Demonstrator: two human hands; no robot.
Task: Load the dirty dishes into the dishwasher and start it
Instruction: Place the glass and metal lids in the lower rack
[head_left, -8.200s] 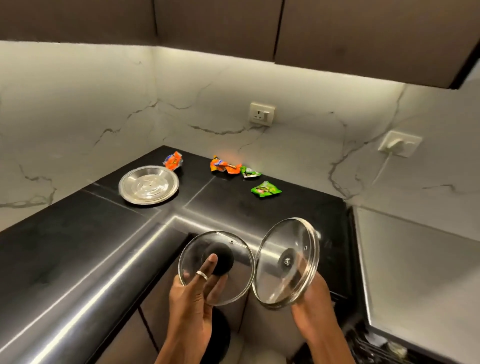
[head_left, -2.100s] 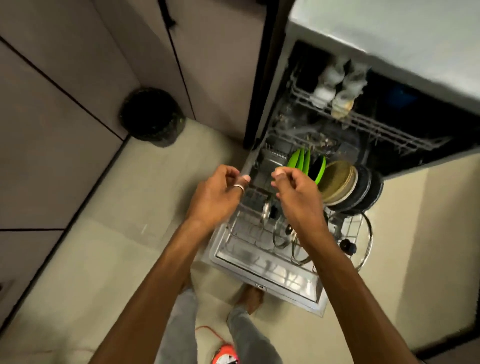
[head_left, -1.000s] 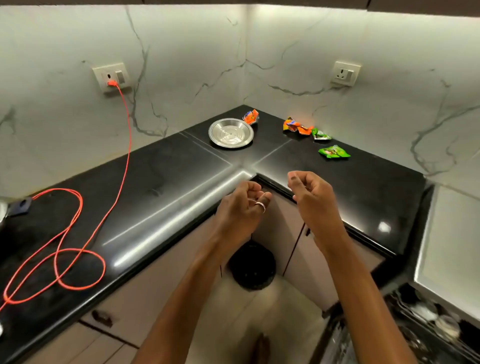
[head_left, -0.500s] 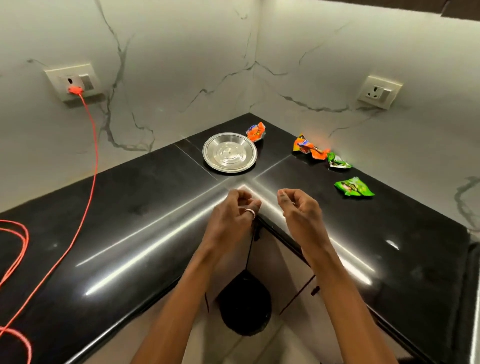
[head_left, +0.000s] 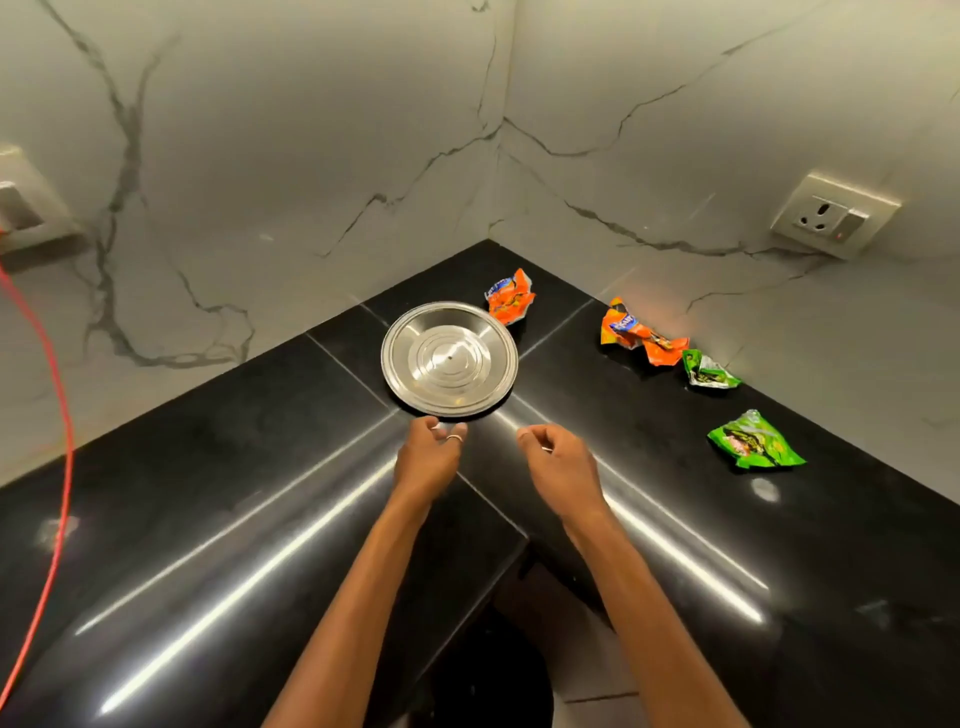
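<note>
Lower centre: dark bin (head_left: 483, 675) on the floor below the tabletop's (head_left: 208, 467) inner corner. Both forearms come up from the bottom edge.

Left hand (head_left: 428, 457): grip empty, fingers loosely curled, ring on one finger. The fingertips are at the near rim of the plate (head_left: 449, 358); whether they touch it cannot be told.

Right hand (head_left: 558, 467): grip empty, loosely curled, over the tabletop beside the left hand, apart from the plate.

Plate: steel, lying flat on the black tabletop at frame centre, in the corner. Dishwasher not in view.

Beyond the plate: an orange wrapper (head_left: 511, 296) just beside its far right rim. More wrappers (head_left: 639, 332) run down the right side. Socket (head_left: 836, 215) upper right, red cable (head_left: 62, 415) at the left edge.

Judged step: picking up the plate.

Risks:
- The plate lies flat on glossy stone, so fingers may fail to get under the rim. It would then skid toward the wall and push the orange wrapper.
- A one-sided pinch on thin smooth steel could slip, so the plate drops and clatters.
- A wrapper could be caught up with the plate and carried along.
</note>
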